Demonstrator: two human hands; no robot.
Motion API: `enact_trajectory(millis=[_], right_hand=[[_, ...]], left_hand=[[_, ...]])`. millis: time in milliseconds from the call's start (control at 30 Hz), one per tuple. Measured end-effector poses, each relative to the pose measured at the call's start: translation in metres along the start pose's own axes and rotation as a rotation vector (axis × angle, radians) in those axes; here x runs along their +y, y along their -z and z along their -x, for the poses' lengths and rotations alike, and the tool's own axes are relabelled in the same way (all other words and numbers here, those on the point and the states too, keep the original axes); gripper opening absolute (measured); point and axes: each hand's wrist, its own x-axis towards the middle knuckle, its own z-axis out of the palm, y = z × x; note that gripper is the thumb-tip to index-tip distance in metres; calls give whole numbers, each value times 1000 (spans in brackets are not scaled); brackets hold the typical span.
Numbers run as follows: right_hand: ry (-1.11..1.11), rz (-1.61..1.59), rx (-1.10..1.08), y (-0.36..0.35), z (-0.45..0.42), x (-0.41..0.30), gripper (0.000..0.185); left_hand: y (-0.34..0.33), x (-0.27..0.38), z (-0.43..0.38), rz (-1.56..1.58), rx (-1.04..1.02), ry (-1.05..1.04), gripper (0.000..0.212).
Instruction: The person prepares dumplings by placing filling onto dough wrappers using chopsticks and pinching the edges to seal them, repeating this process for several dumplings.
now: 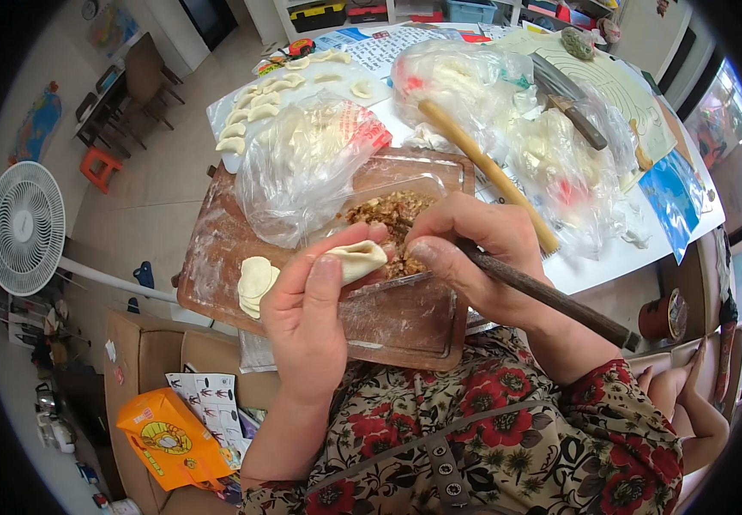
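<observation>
Between the thumb and fingers of my left hand (312,309) is a folded dumpling (359,259) with a gap along its top. My right hand (480,251) grips dark wooden chopsticks (538,295), their handle end slanting down to the right. Behind both hands a clear plastic container (409,187) holds chopped filling (397,206). It rests on a floury wooden cutting board (403,322). Left of my left hand lies a small overlapping stack of round dough wrappers (257,283). A plastic bag (300,161) with pale contents sits on the board's far left part.
Folded dumplings (263,112) lie on a white sheet at the far left. A wooden rolling pin (487,174), dough bags (461,77) and a knife (578,122) are to the right. A fan (23,227) stands left. Another person's bare limbs (699,412) show at lower right.
</observation>
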Motion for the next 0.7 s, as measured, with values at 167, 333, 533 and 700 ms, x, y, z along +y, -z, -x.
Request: enact_trajectory(millis=[167, 333, 533, 700], right_hand=[[24, 60, -127, 0, -3, -2, 20], [70, 129, -176, 2, -4, -4, 22], [178, 130, -136, -3, -3, 5, 11], [194, 107, -182, -2, -4, 6, 12]], left_hand=[[2, 0, 1, 69, -27, -10, 32], [0, -2, 0, 102, -67, 2, 31], [-4, -4, -2, 15, -80, 12, 30], [-7, 1, 2, -142, 5, 91, 28]])
